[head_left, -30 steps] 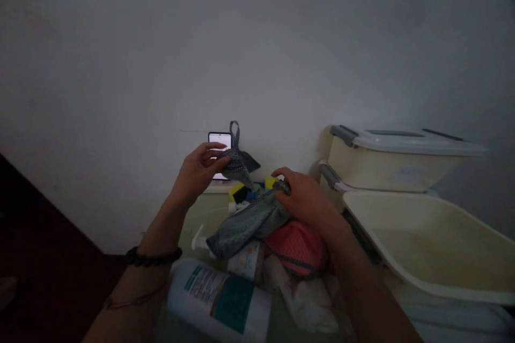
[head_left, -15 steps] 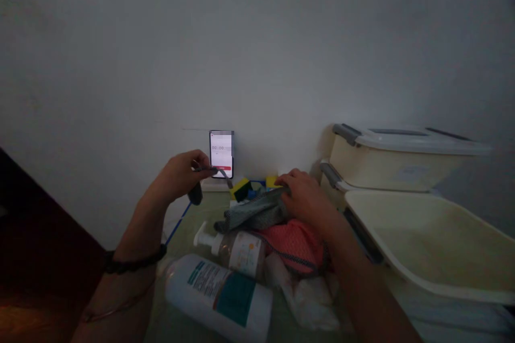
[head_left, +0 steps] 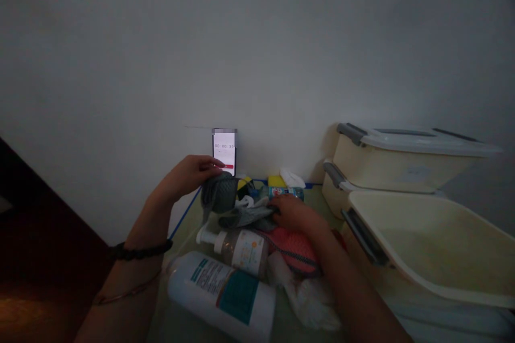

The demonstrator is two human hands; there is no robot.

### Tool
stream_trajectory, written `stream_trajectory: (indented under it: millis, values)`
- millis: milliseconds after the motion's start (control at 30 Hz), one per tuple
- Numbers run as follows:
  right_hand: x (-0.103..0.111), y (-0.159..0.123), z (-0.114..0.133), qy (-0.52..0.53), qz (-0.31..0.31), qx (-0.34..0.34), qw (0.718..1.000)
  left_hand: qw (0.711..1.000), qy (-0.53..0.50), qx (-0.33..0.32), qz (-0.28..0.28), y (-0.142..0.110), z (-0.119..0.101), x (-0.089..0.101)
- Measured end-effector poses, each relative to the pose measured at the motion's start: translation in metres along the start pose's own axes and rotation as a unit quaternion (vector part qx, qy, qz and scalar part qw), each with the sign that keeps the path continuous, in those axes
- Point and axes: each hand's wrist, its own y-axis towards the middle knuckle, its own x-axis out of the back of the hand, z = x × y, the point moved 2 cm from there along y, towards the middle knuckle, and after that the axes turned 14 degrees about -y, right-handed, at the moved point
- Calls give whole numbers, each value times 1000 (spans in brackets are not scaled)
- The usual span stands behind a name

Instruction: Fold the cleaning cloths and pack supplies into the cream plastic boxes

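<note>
My left hand (head_left: 198, 174) pinches the top of a grey cleaning cloth (head_left: 220, 193), which hangs bunched just in front of an upright phone (head_left: 224, 147). Lower and to the right, my right hand (head_left: 295, 214) has its fingers closed on the end of a second grey cloth (head_left: 246, 216); its fingertips are partly hidden. A coral-red cloth (head_left: 295, 249) lies beneath my right wrist. In front of the second grey cloth, a clear pump bottle (head_left: 247, 252) rests on its side. Closer to me lies a large white bottle (head_left: 221, 295) with a teal label.
Yellow sponges (head_left: 276, 180) and a blue-labelled bottle (head_left: 298, 193) sit at the back of the green tabletop (head_left: 185, 241). A crumpled white plastic bag (head_left: 309, 303) is near the front. An open cream bin (head_left: 434, 246) and a lidded box (head_left: 394, 163) stand to the right.
My left hand moved left and down with its cloth, then slightly right. My right hand and the second cloth have come lower, uncovering the blue-labelled bottle. The phone's timer digits have changed.
</note>
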Motion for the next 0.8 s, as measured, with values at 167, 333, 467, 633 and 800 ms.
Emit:
stream_trajectory:
  millis: [167, 333, 467, 633, 800]
  values:
    - [-4, -3, -7, -22, 38, -35, 998, 958, 32, -112, -260, -10, -22, 16]
    - [5, 0, -9, -21, -12, -57, 998, 935, -21, -154, -319, -13, -27, 16]
    - [3, 8, -6, -7, -63, -74, 995, 951, -12, -105, -292, -5, -21, 7]
    - [-13, 14, -8, -5, -53, -76, 996, 990, 90, -17, -107, 5, -4, -7]
    - [-10, 12, -11, -21, -61, -118, 991, 977, 153, 78, 124, 9, 34, -28]
